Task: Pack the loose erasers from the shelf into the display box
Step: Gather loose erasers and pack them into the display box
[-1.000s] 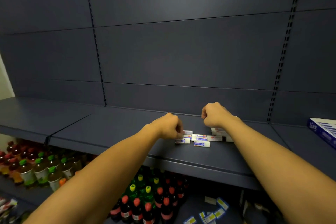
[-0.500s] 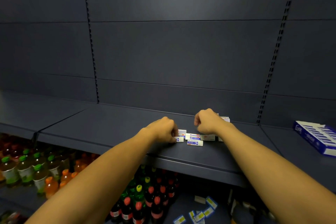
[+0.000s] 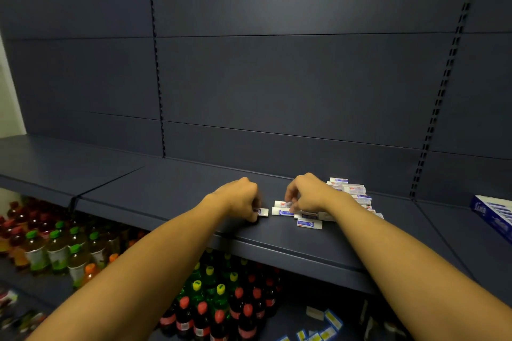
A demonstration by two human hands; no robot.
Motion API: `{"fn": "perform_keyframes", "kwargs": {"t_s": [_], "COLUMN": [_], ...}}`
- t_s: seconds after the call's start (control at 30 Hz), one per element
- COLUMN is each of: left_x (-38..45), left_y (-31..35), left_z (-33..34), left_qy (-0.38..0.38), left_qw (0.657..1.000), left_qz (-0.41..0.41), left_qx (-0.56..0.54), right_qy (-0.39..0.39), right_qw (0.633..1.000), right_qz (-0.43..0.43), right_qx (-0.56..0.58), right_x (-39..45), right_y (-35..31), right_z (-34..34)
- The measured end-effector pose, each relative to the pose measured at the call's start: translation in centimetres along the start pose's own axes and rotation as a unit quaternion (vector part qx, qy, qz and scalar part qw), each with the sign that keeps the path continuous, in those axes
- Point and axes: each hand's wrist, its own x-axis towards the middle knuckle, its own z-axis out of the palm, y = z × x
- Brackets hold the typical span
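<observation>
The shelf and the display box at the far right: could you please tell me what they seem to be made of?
Shelf: probably painted sheet metal, matte dark grey, with a folded front lip and slotted uprights. Display box: likely printed cardboard, blue and white with crisp folded edges.

Single head-worn view, facing forward and slightly down, close over the shelf (image 3: pixel 171 191), wide-angle
</observation>
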Motion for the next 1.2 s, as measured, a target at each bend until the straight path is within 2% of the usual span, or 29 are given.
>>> {"fn": "perform_keyframes", "kwargs": {"t_s": [0.27,0.63,0.97,1.2], "left_x": [-1.0,-0.8,-0.5,1.8], "left_y": [-1.2,-1.9,-2.8,-0.4], "left_z": [0.1,0.6,-1.6,-3.3], "left_qy": [0.002,0.013,0.111,0.170], "left_qw": [1.000,1.000,0.994,0.982], "left_qz": [-0.001,0.003,0.020,0.074], "left_qx": [-0.011,-0.015,0.015,0.031], "right_qy": [-0.019,0.002,0.092,0.148], "right_qw": [0.999,0.998,0.991,0.982], "right_qz": [0.010,0.005,-0.019,0.011], "right_qx": [-0.030,-0.061,-0.097,-0.116], "right_x": [0.9,1.7,0.6,-2.7], "right_y": [-0.6,-1.0,-1.8,0.4], "right_z": [1.4,2.3,-0.1,-2.9]}}
